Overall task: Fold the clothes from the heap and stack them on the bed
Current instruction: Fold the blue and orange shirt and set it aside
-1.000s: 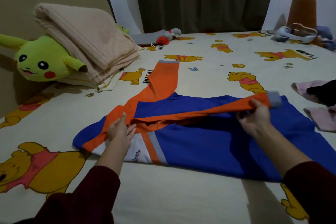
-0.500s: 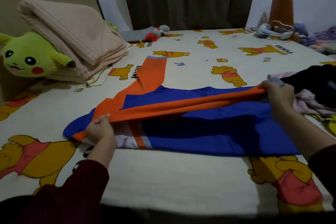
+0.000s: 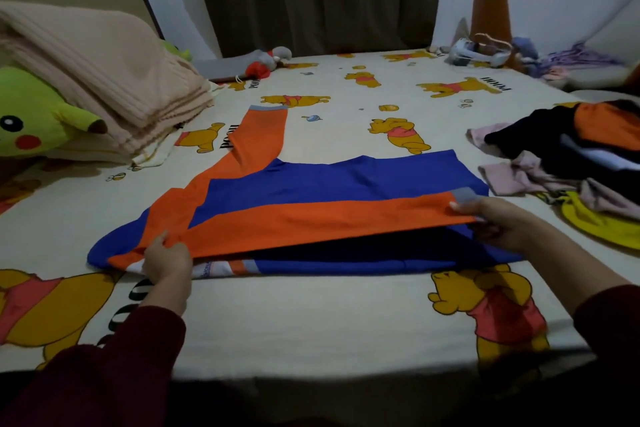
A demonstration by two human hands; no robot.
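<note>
- Shirt (image 3: 339,191) lies flat mid-bed (image 3: 311,319); heap (image 3: 568,156) at 3 o'clock
- Left hand (image 3: 166,258) pinches the shoulder; right hand (image 3: 498,224) pinches the orange sleeve (image 3: 311,227) by its cuff
- Keep the sleeve taut, lay it level along the body, smooth creases
- Sheet print reads "Pooh"; the hem label is too small to read
</note>
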